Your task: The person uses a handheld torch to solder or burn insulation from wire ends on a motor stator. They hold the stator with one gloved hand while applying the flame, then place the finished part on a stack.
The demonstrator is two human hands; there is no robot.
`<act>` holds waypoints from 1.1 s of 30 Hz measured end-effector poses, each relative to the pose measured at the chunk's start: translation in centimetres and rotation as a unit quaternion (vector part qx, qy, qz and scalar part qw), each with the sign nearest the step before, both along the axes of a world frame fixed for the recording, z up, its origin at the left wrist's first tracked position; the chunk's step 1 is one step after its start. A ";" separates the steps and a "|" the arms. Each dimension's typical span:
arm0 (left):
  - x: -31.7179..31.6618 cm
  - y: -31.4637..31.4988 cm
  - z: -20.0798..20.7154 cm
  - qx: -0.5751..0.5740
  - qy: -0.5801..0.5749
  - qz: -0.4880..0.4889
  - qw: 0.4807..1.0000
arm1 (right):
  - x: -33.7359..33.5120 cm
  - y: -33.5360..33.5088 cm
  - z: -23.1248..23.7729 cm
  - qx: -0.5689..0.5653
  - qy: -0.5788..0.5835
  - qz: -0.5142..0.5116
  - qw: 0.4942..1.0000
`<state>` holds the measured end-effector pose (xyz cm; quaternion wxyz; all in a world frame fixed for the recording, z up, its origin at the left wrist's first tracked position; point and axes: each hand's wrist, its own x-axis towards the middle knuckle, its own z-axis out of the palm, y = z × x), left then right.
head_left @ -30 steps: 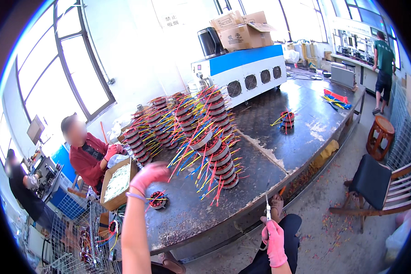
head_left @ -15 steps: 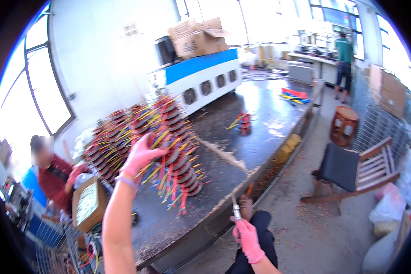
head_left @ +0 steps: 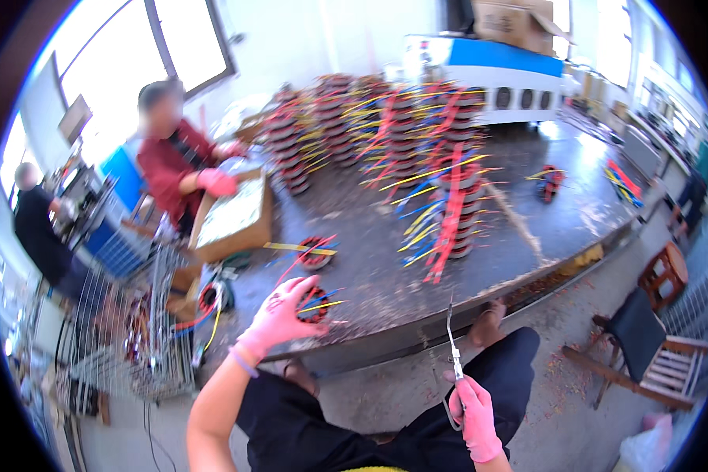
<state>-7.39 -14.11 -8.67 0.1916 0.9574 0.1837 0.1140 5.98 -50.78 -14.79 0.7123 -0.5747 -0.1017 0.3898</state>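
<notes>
My pink-gloved left hand (head_left: 275,318) curves its thumb and fingers around a small wound motor stator (head_left: 313,305) with blue, yellow and red wire leads, at the table's near edge. Just beyond it, another wound stator (head_left: 315,253) lies flat on the dark table. My right hand (head_left: 473,417), also gloved in pink, is closed on a slim metal hand tool (head_left: 455,354) with a long thin tip pointing up toward the table edge. The tool's exact kind is unclear. Tall stacks of stators (head_left: 458,204) with red, yellow and blue leads stand mid-table.
A cardboard box (head_left: 269,211) of pale items sits at the table's left end, beside a co-worker in a dark red top (head_left: 165,161). Left of me stands a wire cart (head_left: 134,338). A blue-and-white machine (head_left: 495,79) is behind the stacks, and a folding chair (head_left: 637,338) is at right.
The view has swung left. My left hand has gone from beside the stator stacks to the near table edge, around a single stator. My right hand keeps hold of the metal tool.
</notes>
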 end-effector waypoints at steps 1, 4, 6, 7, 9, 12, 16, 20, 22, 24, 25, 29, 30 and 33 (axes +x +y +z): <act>-0.3 0.2 -1.6 -0.004 0.009 0.002 1.000 | -0.8 0.4 -0.2 -0.018 0.008 0.024 1.000; -1.7 1.1 -4.2 0.004 0.018 -0.006 1.000 | -2.8 1.9 -0.1 -0.036 0.023 0.086 0.995; -2.0 1.4 -5.3 0.020 0.009 -0.006 1.000 | -3.8 3.1 0.0 -0.047 0.021 0.112 0.992; -2.1 1.3 -5.6 0.030 0.008 0.000 1.000 | -4.1 3.6 0.1 -0.068 0.036 0.120 0.990; -2.2 0.6 -5.9 0.046 0.015 0.028 0.998 | -4.4 4.3 0.5 -0.078 0.041 0.130 0.988; -2.7 0.2 -5.7 0.112 -0.008 0.012 0.994 | -4.4 4.8 0.9 -0.097 0.040 0.137 0.985; -3.2 -0.2 -5.8 0.121 0.005 -0.039 0.992 | -4.3 5.6 1.6 -0.126 0.033 0.148 0.980; -2.2 -0.7 -5.1 0.117 0.022 -0.038 0.992 | -4.1 5.9 1.6 -0.121 0.019 0.159 0.980; -1.3 0.1 -5.6 0.122 0.017 -0.042 0.992 | -4.0 6.2 1.7 -0.134 0.015 0.160 0.978; -0.6 0.8 -6.3 0.130 0.021 -0.040 0.990 | -4.0 6.3 1.7 -0.141 0.017 0.162 0.976; -0.3 0.9 -6.6 0.137 0.026 -0.037 0.990 | -4.0 6.2 1.7 -0.139 0.021 0.164 0.976; 0.2 1.2 -6.9 0.113 0.054 -0.037 0.991 | -3.9 6.0 1.6 -0.137 0.026 0.172 0.975; 0.1 1.2 -6.9 0.107 0.057 -0.038 0.992 | -3.9 5.9 1.5 -0.137 0.031 0.173 0.975; 0.2 1.2 -6.7 0.091 0.059 -0.045 0.993 | -3.9 5.6 1.4 -0.139 0.036 0.176 0.974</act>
